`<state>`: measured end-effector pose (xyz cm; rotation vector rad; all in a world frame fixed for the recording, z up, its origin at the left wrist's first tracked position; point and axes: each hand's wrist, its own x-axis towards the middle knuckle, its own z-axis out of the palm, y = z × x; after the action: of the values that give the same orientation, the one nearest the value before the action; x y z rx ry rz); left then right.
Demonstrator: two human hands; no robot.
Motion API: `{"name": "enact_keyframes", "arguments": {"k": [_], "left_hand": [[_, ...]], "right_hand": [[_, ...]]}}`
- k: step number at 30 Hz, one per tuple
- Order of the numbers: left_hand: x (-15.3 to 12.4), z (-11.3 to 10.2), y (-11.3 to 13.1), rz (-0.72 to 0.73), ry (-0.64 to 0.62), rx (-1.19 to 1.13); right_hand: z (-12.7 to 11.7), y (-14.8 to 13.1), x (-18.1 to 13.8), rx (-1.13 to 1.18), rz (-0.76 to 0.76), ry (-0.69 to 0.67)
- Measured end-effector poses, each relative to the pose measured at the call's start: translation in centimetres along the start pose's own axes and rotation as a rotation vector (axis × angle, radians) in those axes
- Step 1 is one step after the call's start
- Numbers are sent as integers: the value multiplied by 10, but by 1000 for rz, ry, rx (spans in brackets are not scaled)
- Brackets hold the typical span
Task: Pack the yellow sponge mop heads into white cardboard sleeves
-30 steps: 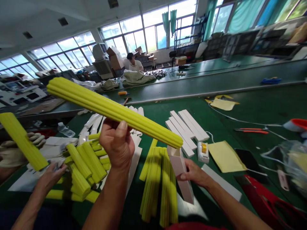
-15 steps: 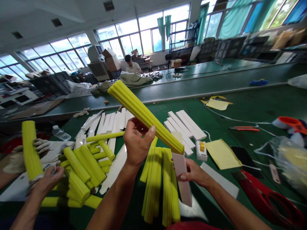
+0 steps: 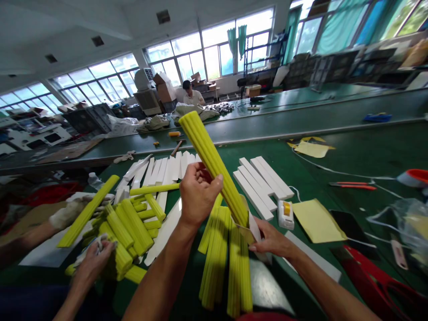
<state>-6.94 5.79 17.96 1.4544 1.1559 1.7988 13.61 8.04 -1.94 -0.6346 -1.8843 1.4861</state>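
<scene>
Holding a white carton (image 3: 255, 228) with curled fingers, the right hand (image 3: 269, 240) has loose yellow bars (image 3: 214, 256) at its nine o'clock. At its ten, the left hand (image 3: 199, 191) pinches a fluted bar (image 3: 216, 164) leaning toward eleven, lower end at the carton's mouth. White boxes (image 3: 257, 177) lie beyond, at twelve.

ribbed, matt yellow foam-like bundle (image 3: 214, 161) at centre, smooth pale card carton (image 3: 255, 229) at five o'clock, clear plastic bottle (image 3: 95, 181) at nine, matt yellow paper (image 3: 318, 220) at four, smooth desk (image 3: 354, 151)
</scene>
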Motion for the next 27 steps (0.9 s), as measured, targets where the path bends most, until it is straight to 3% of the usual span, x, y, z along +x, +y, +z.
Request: {"name": "enact_keyframes", "arguments": {"k": [8,17,22,27], "left_hand": [[4,-16,-18,-43,40,-96],[9,-15,-27,-104,60,-131],[0,-9,-15,21,-26,-37],[-22,18,-1,39,-171,200]], "right_hand": [[-3,2,0,105,29,-18],[-5,4,-3,57,38,13],[-2,2,-4,11,-11,60],[-6,1,-1,68,-48,99]]}}
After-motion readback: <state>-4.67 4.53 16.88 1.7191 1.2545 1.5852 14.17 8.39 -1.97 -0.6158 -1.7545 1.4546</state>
